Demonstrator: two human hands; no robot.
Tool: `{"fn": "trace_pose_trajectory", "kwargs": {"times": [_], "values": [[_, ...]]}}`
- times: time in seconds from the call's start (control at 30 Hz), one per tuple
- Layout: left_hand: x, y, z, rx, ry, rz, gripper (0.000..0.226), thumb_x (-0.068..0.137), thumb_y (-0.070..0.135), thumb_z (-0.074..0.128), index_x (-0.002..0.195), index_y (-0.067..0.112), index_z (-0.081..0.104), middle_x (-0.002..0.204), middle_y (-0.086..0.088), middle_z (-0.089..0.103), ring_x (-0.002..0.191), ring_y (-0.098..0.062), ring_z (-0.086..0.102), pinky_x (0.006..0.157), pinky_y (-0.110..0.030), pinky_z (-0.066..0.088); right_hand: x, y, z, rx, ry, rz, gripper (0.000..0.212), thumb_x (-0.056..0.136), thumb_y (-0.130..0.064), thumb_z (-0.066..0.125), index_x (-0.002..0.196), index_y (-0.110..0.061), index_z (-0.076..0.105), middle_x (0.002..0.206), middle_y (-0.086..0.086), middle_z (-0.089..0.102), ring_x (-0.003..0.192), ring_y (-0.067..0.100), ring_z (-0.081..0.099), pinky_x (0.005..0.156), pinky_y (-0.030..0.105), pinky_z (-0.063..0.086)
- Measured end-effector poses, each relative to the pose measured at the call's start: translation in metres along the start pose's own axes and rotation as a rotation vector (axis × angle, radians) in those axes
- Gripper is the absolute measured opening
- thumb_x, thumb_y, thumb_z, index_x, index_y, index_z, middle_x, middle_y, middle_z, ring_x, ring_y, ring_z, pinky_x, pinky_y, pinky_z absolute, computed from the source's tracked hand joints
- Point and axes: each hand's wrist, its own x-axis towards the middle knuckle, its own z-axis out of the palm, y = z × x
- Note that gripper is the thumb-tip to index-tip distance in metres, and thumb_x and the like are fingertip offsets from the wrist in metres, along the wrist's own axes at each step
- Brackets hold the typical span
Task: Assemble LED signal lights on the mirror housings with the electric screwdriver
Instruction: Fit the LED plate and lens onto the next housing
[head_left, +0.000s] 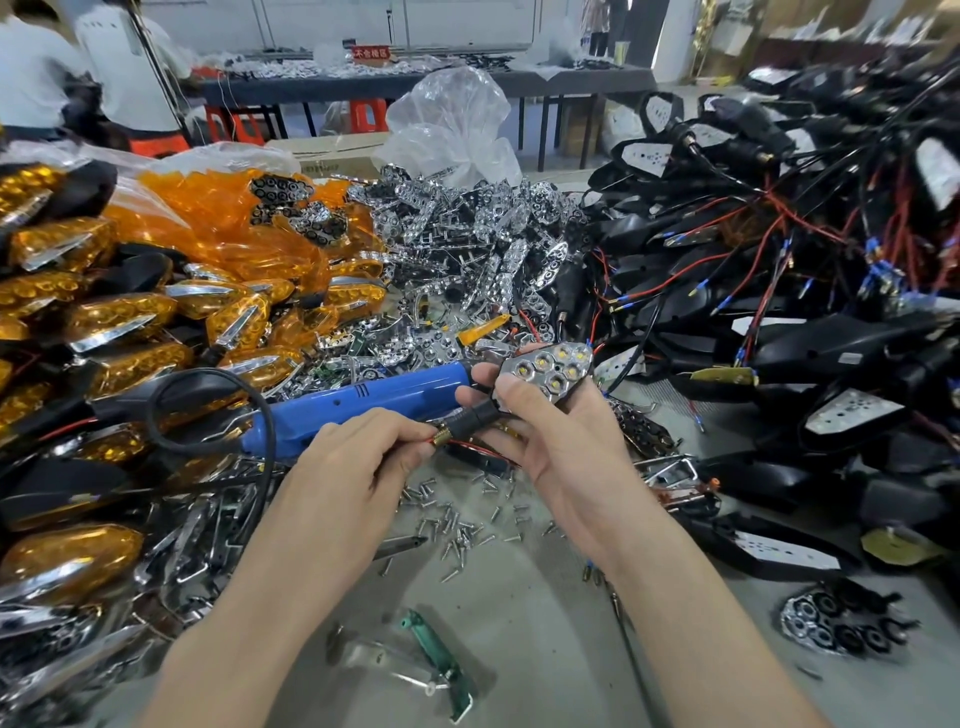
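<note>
Chrome-faced, honeycomb-cupped LED signal light (550, 366) is held off the bench just past the tip end of the long blue plastic electric screwdriver (374, 400), cups up, several LEDs glowing. R hand (563, 441) is wrapped round the dark body under the reflector, thumb on its near edge: firm closed hold. L hand (358, 462), in front of the screwdriver's mid-body, pinches the brass-tipped end of the unit's black rubber stem (470, 418) btwn thumb and forefinger; thin red lead exits there. Screwdriver lies on the heap and appears ungripped.

Handling, est.: unit is light and rigid. Plated face is slick and likely to mark. Leads are thin and prob. weak at the joints. Take it by body edges and stem, never by wires or cups.

Small silver screws (457, 519) lie loose on the grey matt bench (519, 623) in front of the screwdriver. Glossy amber faceted lens units (104, 317) are piled round its cord end. Bright chrome reflectors (467, 244) are heaped behind it. Matt black housings w/ red and black leads (779, 322) are stacked past its tip end.
</note>
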Motion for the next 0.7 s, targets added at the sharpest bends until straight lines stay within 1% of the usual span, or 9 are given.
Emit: {"fn": "trace_pose_trajectory", "kwargs": {"times": [0.1,0.17,0.23,0.33,0.47,0.6,0.7], "values": [[-0.0006,0.0004,-0.0009,0.016,-0.001,0.009,0.013,0.092,0.039,0.057,0.092,0.052,0.056,0.100,0.047,0.051,0.090,0.006,0.049,0.063,-0.015,0.031,-0.0006,-0.0007,-0.0009,0.001,-0.010,-0.005,0.016,0.101,-0.001,0.056,0.117,-0.005,0.056,0.110,0.013,0.076,0.104,0.031,0.075,0.081,0.038,0.062],[-0.0004,0.0009,-0.0012,0.007,-0.006,0.014,0.009,0.090,0.046,0.050,0.092,0.051,0.058,0.100,0.046,0.052,0.090,0.005,0.049,0.063,-0.016,0.031,-0.0006,-0.0004,-0.0015,-0.005,-0.012,-0.016,0.015,0.101,-0.001,0.057,0.116,-0.005,0.057,0.110,0.013,0.076,0.105,0.032,0.074,0.081,0.038,0.062],[-0.0006,0.0004,-0.0009,-0.013,-0.007,0.012,0.017,0.087,0.055,0.042,0.093,0.051,0.058,0.101,0.043,0.054,0.090,0.005,0.051,0.064,-0.016,0.032,-0.0008,0.0002,-0.0014,-0.013,-0.011,-0.027,0.014,0.101,-0.001,0.057,0.114,-0.006,0.058,0.110,0.013,0.076,0.105,0.033,0.074,0.082,0.039,0.062],[-0.0012,-0.0023,0.0006,-0.033,-0.014,0.003,0.028,0.085,0.061,0.038,0.096,0.047,0.059,0.104,0.038,0.056,0.090,0.004,0.053,0.067,-0.018,0.037,-0.0002,0.0014,-0.0019,-0.025,-0.004,-0.044,0.013,0.101,-0.001,0.058,0.112,-0.007,0.060,0.109,0.013,0.076,0.104,0.033,0.074,0.083,0.041,0.062],[-0.0021,-0.0031,0.0020,-0.017,-0.016,-0.007,0.030,0.085,0.064,0.036,0.100,0.048,0.056,0.105,0.037,0.057,0.093,0.004,0.055,0.072,-0.018,0.042,-0.0006,0.0018,-0.0011,-0.043,0.000,-0.069,0.015,0.101,-0.002,0.058,0.115,-0.006,0.059,0.110,0.013,0.076,0.103,0.032,0.075,0.082,0.039,0.062],[-0.0021,-0.0024,0.0024,-0.014,-0.027,-0.021,0.032,0.086,0.064,0.036,0.101,0.046,0.057,0.095,0.033,0.061,0.092,0.003,0.057,0.073,-0.020,0.045,-0.0006,0.0024,-0.0002,-0.045,0.007,-0.084,0.021,0.101,-0.004,0.059,0.121,-0.004,0.055,0.110,0.013,0.076,0.103,0.033,0.075,0.084,0.041,0.062],[-0.0014,-0.0003,0.0021,0.009,-0.046,-0.014,0.033,0.089,0.060,0.035,0.105,0.046,0.060,0.092,0.033,0.062,0.092,-0.001,0.058,0.074,-0.023,0.047,0.0001,0.0038,0.0001,-0.018,0.016,-0.044,0.021,0.101,-0.003,0.058,0.122,-0.004,0.055,0.111,0.011,0.076,0.106,0.031,0.074,0.086,0.042,0.062]]}}
